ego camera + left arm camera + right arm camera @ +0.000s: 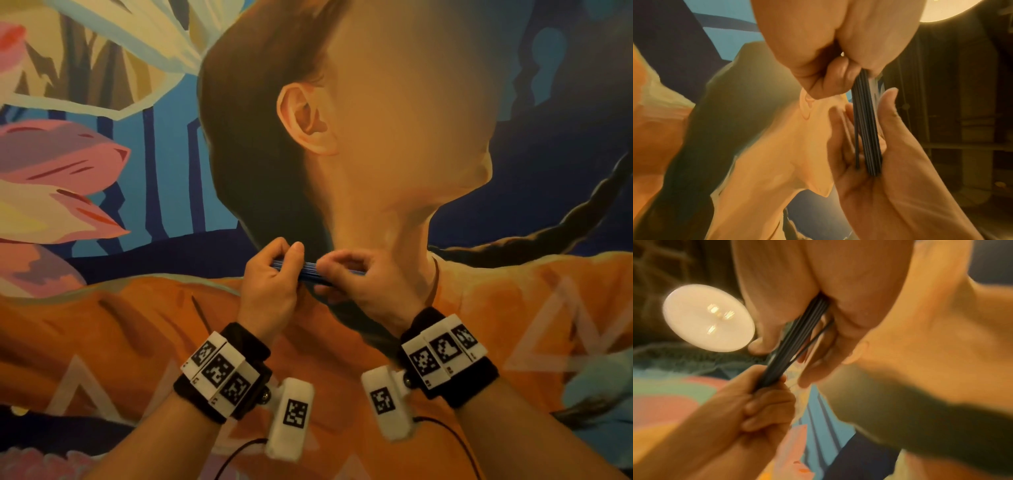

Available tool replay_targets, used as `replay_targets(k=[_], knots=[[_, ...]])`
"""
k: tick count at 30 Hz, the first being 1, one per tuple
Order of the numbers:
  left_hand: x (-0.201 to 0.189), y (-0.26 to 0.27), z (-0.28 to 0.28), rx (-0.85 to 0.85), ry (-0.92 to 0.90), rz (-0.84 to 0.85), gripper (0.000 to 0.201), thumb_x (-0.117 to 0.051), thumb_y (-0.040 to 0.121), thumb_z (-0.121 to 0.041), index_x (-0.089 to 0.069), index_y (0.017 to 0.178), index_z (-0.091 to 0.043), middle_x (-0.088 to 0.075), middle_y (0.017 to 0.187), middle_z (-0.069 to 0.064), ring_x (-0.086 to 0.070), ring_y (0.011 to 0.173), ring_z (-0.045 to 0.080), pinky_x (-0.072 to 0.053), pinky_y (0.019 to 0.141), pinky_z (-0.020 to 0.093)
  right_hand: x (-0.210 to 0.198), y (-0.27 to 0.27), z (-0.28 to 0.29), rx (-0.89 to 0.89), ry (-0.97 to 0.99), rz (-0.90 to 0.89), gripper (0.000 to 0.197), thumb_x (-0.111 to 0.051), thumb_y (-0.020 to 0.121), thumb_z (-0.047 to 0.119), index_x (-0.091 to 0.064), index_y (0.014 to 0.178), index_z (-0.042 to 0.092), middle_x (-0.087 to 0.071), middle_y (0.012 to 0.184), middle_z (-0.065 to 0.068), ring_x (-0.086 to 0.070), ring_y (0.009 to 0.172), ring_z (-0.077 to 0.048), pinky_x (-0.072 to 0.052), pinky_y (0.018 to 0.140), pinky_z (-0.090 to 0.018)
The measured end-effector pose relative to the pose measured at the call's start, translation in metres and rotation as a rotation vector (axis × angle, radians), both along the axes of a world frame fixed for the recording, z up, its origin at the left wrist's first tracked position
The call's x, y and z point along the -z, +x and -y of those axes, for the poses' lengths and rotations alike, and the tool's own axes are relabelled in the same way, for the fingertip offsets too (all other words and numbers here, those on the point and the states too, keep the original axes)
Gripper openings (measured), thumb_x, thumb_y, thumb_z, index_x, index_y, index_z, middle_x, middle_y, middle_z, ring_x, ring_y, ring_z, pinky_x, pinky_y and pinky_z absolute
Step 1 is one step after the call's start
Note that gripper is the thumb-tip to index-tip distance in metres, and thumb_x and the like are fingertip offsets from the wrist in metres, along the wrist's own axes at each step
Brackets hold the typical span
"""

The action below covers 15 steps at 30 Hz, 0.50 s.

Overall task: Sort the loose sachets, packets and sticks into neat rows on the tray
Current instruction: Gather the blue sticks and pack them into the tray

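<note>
A stack of thin blue packets [308,269] is held edge-on in the air between both hands, in front of a painted wall. My left hand [291,270] pinches its left end, thumb on top and fingers curled beneath. My right hand [325,274] pinches the right end with curled fingers. In the left wrist view the stack [867,129] stands between my left thumb and fingers, with one packet slightly apart from the rest on the finger side. The right wrist view shows the same stack [785,353] with that single packet fanned off. No tray is in any view.
A large colourful mural [376,137] of a figure in orange fills the head view. A round lit ceiling lamp [709,318] appears above the hands, and dark shelving [972,129] stands to the right. No table surface is visible.
</note>
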<state>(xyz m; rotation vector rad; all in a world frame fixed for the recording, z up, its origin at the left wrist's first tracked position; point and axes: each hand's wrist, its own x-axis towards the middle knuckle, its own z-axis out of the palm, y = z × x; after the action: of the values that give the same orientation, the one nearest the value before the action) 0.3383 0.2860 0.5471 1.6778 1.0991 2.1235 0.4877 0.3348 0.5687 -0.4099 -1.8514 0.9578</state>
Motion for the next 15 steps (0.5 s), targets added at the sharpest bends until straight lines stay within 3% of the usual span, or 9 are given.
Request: replay_targets(k=[3,6,10,12,15], knots=[[-0.003,-0.003,0.005,-0.023,0.004,-0.051,0.029,-0.051,0.102,-0.025,-0.049,0.076,-0.012,-0.046,0.066,0.011,-0.044,0.054,0.027,-0.036,0.044,0.030,-0.007,0.008,-0.002,0.141,0.201,0.540,0.009,-0.074,0.086,0.027,-0.070,0.086,0.019,-0.067,0.064,-0.001,-0.065,0.058,-0.019,-0.053,0.056,-0.030],[-0.003,-0.005,0.006,0.015,-0.078,-0.066,0.033,-0.051,0.101,-0.023,-0.047,0.081,0.002,-0.047,0.062,0.016,-0.044,0.045,0.021,-0.037,0.042,0.029,-0.013,0.008,-0.001,0.497,0.507,0.798,0.013,-0.061,0.093,0.036,-0.069,0.086,0.027,-0.063,0.074,0.003,-0.064,0.076,-0.019,-0.053,0.070,-0.037],[-0.005,-0.007,0.008,0.060,-0.437,0.042,0.031,-0.053,0.100,-0.038,-0.061,0.087,-0.010,-0.054,0.068,0.008,-0.054,0.051,0.017,-0.045,0.050,0.030,-0.015,0.014,0.012,0.738,0.727,0.879,0.025,-0.047,0.098,0.038,-0.066,0.109,0.027,-0.066,0.095,-0.001,-0.061,0.091,-0.022,-0.036,0.065,-0.032],[-0.005,-0.003,0.009,0.146,-0.579,0.191,0.030,-0.051,0.101,-0.038,-0.062,0.097,-0.011,-0.049,0.062,0.002,-0.047,0.048,0.013,-0.038,0.045,0.023,-0.012,0.016,0.013,0.790,0.775,0.896,0.030,-0.040,0.101,0.039,-0.065,0.114,0.028,-0.066,0.099,0.000,-0.061,0.091,-0.021,-0.033,0.064,-0.030],[-0.006,0.003,0.007,0.210,-0.496,0.289,0.027,-0.049,0.103,-0.036,-0.055,0.090,-0.013,-0.038,0.055,-0.003,-0.032,0.044,0.009,-0.025,0.042,0.022,-0.003,0.011,0.007,0.751,0.792,0.815,0.025,-0.046,0.100,0.039,-0.066,0.109,0.028,-0.067,0.093,0.004,-0.062,0.085,-0.016,-0.040,0.066,-0.029]])
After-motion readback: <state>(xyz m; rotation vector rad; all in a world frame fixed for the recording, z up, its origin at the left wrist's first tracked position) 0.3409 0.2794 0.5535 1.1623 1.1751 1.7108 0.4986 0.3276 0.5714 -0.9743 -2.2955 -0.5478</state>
